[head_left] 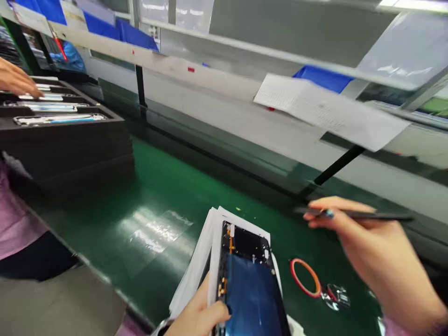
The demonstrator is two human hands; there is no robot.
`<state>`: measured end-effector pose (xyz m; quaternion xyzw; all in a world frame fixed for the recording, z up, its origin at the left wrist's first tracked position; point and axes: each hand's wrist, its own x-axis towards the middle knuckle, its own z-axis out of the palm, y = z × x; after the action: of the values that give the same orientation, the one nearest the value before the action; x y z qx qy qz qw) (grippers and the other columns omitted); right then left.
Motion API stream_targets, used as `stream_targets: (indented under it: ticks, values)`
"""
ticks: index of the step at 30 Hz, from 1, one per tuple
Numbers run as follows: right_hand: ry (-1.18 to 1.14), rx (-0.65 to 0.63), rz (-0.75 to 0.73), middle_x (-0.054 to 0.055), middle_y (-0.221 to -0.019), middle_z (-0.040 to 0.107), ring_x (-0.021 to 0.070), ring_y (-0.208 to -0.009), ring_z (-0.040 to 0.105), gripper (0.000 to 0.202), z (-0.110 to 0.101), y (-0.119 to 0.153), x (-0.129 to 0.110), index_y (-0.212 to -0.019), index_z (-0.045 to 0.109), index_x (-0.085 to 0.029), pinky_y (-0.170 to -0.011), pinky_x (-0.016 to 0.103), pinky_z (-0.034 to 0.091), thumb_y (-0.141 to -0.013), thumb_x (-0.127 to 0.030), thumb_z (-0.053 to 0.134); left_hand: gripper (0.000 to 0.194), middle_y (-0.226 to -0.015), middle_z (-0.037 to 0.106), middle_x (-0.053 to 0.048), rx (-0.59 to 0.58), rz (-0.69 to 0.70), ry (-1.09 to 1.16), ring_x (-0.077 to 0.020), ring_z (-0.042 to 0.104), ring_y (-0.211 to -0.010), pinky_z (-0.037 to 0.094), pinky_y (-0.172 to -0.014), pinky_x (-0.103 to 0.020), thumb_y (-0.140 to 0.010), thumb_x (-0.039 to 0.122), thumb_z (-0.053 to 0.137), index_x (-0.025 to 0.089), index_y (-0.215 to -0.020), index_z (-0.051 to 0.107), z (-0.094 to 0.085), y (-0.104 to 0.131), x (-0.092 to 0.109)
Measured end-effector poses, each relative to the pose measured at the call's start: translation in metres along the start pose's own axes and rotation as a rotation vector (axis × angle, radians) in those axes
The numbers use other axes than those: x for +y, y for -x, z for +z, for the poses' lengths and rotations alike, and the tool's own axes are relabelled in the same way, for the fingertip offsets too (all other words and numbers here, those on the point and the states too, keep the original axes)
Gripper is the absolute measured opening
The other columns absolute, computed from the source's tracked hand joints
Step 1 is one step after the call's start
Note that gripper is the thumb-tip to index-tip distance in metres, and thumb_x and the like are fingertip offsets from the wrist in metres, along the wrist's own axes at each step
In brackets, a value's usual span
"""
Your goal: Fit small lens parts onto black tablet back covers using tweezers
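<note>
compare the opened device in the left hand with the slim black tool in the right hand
Shape: the opened device is a broad, flat slab, while the slim black tool is thin like a pen.
Colour: the device's exposed inside is largely blue; the tool looks mostly black.
Pose: the device roughly points away from the person; the tool lies crosswise.
Both are held, by left hand and right hand respectively.

I count one opened device (254,289) at six o'clock, the person's two hands, left hand (201,315) at six and right hand (378,247) at four, one pen-like tool (383,215) at four, one red-orange ring (295,281) near five, one black tray stack (70,154) at nine, one co-worker's hand (17,79) toward ten.
</note>
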<state>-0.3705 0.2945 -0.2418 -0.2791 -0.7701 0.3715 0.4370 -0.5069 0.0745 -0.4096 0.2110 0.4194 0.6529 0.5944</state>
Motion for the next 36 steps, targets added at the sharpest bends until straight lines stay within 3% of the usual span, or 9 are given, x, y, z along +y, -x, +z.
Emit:
stream_targets:
  ticks: [3,7,9,13,17,20,24,29,36]
  values:
    - [-0.105,-0.374,0.278,0.007,-0.085,0.075,0.0222,-0.064,0.07,0.021,0.032,0.07,0.019,-0.077,0.084,-0.031,-0.055,0.032,0.064,-0.08,-0.051,0.084,0.062,-0.094,0.073,-0.001,-0.046,0.01,-0.029,-0.0231,0.065,-0.089,0.05,-0.086,-0.035,-0.067,0.015,0.061,0.019,-0.128,0.068,0.008,0.001,0.012]
    - [-0.373,-0.359,0.581,0.005,-0.084,0.076,0.019,-0.068,0.071,0.024,0.06,0.117,0.03,-0.091,0.083,-0.027,-0.064,0.028,0.064,-0.078,-0.047,0.089,0.065,-0.119,0.074,-0.006,-0.144,0.063,-0.091,-0.0279,0.065,-0.109,0.048,-0.096,-0.039,-0.071,0.011,0.063,0.02,-0.135,0.064,0.007,0.001,0.014]
    - [-0.456,-0.376,0.644,0.003,-0.079,0.076,0.0164,-0.065,0.072,0.025,0.066,0.12,0.032,-0.093,0.079,-0.027,-0.065,0.025,0.063,-0.079,-0.043,0.09,0.062,-0.121,0.074,-0.007,-0.177,0.046,-0.079,-0.0281,0.066,-0.109,0.049,-0.094,-0.038,-0.074,0.012,0.067,0.021,-0.135,0.064,0.004,0.004,0.011]
    - [-0.498,-0.35,0.611,0.003,-0.072,0.075,0.0139,-0.061,0.072,0.028,0.074,0.116,0.03,-0.076,0.073,-0.022,-0.06,0.019,0.061,-0.076,-0.041,0.093,0.064,-0.128,0.072,-0.008,-0.192,0.013,-0.091,-0.0283,0.067,-0.108,0.052,-0.084,-0.036,-0.082,0.022,0.075,0.023,-0.144,0.06,-0.001,0.01,0.008]
    - [-0.493,-0.323,0.599,0.003,-0.071,0.076,0.0152,-0.059,0.073,0.029,0.076,0.118,0.028,-0.075,0.072,-0.023,-0.058,0.019,0.061,-0.076,-0.043,0.092,0.064,-0.132,0.071,-0.01,-0.207,0.009,-0.086,-0.0334,0.064,-0.12,0.054,-0.091,-0.039,-0.085,0.029,0.078,0.025,-0.147,0.059,-0.003,0.011,0.01]
    - [-0.414,-0.334,0.621,0.004,-0.075,0.075,0.0179,-0.063,0.073,0.029,0.075,0.123,0.031,-0.078,0.072,-0.023,-0.06,0.024,0.063,-0.078,-0.046,0.09,0.061,-0.133,0.072,-0.011,-0.234,0.016,-0.059,-0.0335,0.066,-0.12,0.054,-0.096,-0.042,-0.088,0.033,0.078,0.025,-0.146,0.06,-0.003,0.01,0.011]
    - [-0.273,-0.346,0.618,0.005,-0.074,0.072,0.0237,-0.069,0.072,0.044,0.074,0.127,0.036,-0.081,0.072,-0.023,-0.064,0.033,0.063,-0.067,-0.058,0.094,0.06,-0.133,0.072,-0.01,-0.235,0.012,-0.031,-0.0321,0.067,-0.118,0.056,-0.088,-0.037,-0.09,0.034,0.077,0.027,-0.147,0.059,-0.002,0.01,0.011]
    - [-0.226,-0.339,0.591,0.006,-0.075,0.072,0.0255,-0.072,0.072,0.048,0.075,0.124,0.036,-0.082,0.073,-0.024,-0.066,0.035,0.064,-0.064,-0.063,0.094,0.058,-0.132,0.073,-0.009,-0.244,-0.011,-0.019,-0.0313,0.067,-0.121,0.055,-0.085,-0.033,-0.09,0.029,0.077,0.027,-0.146,0.06,-0.001,0.011,0.014]
    - [-0.301,-0.352,0.594,0.005,-0.074,0.075,0.0214,-0.064,0.073,0.037,0.074,0.114,0.025,-0.073,0.072,-0.024,-0.056,0.027,0.063,-0.073,-0.057,0.09,0.068,-0.131,0.074,-0.005,-0.232,-0.024,0.041,-0.0314,0.067,-0.121,0.052,-0.104,-0.042,-0.08,0.011,0.082,0.031,-0.142,0.064,-0.002,0.01,0.012]
